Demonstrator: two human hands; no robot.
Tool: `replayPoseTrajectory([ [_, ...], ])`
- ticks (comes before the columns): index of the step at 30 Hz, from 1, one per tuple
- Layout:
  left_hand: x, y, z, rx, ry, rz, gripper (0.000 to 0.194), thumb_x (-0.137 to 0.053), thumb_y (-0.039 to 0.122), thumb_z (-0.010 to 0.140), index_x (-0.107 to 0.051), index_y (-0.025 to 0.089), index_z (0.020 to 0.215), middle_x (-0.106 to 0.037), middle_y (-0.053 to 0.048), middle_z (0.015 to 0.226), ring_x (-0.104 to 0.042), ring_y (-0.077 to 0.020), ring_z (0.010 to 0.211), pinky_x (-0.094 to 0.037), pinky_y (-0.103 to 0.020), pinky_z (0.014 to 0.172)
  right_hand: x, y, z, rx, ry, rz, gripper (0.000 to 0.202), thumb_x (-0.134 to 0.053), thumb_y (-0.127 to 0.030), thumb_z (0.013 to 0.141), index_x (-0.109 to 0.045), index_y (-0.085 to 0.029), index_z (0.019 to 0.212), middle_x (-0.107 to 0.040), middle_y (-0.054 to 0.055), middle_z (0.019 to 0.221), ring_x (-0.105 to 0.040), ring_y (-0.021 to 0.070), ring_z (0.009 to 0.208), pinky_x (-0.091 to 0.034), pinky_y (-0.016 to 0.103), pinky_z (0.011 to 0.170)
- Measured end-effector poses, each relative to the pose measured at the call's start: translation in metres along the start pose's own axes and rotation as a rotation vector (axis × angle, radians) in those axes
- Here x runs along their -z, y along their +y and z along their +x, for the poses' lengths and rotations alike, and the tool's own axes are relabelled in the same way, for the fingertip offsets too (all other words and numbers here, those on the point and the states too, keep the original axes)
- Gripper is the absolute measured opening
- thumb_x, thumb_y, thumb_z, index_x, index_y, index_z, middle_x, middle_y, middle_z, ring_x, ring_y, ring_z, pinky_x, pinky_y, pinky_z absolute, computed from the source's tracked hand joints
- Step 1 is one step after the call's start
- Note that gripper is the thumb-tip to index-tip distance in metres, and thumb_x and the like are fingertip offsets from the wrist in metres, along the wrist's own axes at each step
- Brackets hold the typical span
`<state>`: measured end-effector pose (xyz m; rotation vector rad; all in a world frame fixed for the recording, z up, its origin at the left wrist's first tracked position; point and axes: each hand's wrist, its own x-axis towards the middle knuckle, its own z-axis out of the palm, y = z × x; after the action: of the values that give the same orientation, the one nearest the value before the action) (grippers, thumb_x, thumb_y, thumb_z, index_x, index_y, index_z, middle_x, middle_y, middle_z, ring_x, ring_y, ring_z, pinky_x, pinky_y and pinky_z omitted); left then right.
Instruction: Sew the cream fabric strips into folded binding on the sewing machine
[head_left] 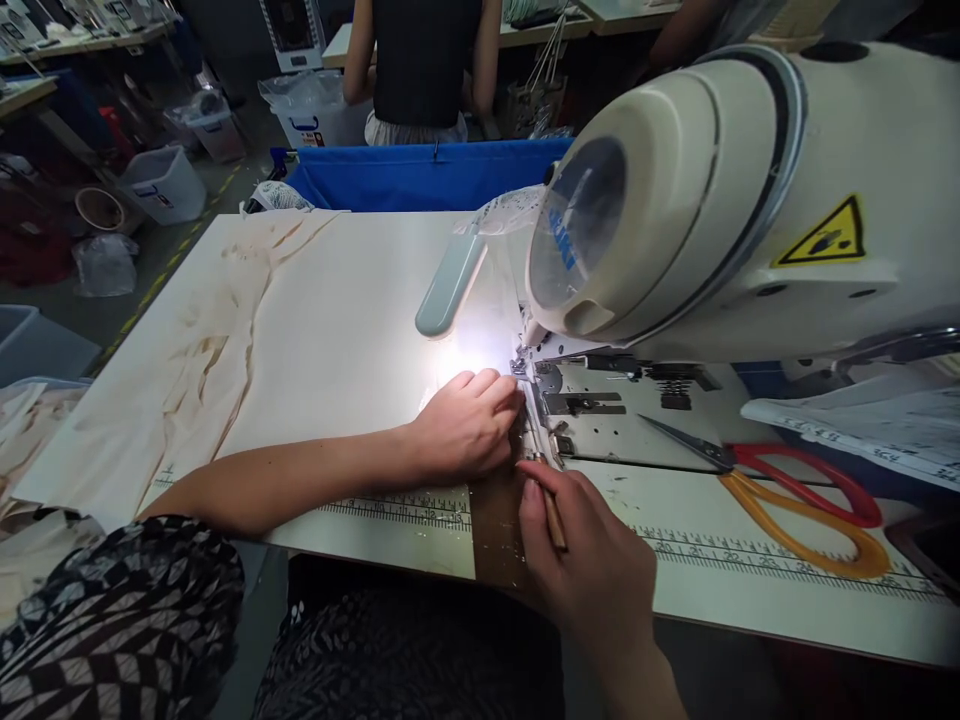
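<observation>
A sewing workshop: a rounded cream sewing machine overhangs the right end of a white ruler-edged table.

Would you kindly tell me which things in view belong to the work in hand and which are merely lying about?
Apparently in use:
- sewing machine
- white strip
- wooden-handled tool, in the right hand

Apparently lying about:
- scissors, on the table
- white bin, on the floor

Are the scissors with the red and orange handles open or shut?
The scissors look shut: their blades lie together, tapering to a single tip.
</observation>
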<state>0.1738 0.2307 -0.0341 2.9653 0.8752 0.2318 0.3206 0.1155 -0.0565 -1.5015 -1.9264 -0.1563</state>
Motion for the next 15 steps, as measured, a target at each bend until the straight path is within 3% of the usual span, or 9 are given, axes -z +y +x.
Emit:
replayPoseTrajectory([
  [10, -0.010, -0.008, 0.001, -0.019, 0.053, -0.034, 0.035, -0.035, 0.021, 0.097, -0.068, 0.010, 0.099, -0.061, -0.019, 0.117, -0.053, -0.0271, 0.100, -0.048, -0.041, 0.082, -0.009, 0.000, 0.013, 0.062, 0.025, -0.203, 0.018, -0.051, -0.018, 0.100, -0.068, -0.014, 0.103, -0.073, 0.001, 0.082, -0.060, 0.0112, 0.057, -0.037, 0.024, 0.051],
  [15, -0.009, -0.007, 0.001, 0.005, 0.048, -0.028, 0.035, -0.035, 0.023, 0.097, -0.067, 0.009, 0.102, -0.061, -0.018, 0.116, -0.053, -0.0263, 0.098, -0.047, -0.041, 0.082, -0.010, -0.004, 0.012, 0.066, 0.040, -0.305, 0.018, -0.053, -0.017, 0.099, -0.070, -0.014, 0.102, -0.073, 0.001, 0.082, -0.060, 0.0129, 0.058, -0.034, 0.026, 0.050],
])
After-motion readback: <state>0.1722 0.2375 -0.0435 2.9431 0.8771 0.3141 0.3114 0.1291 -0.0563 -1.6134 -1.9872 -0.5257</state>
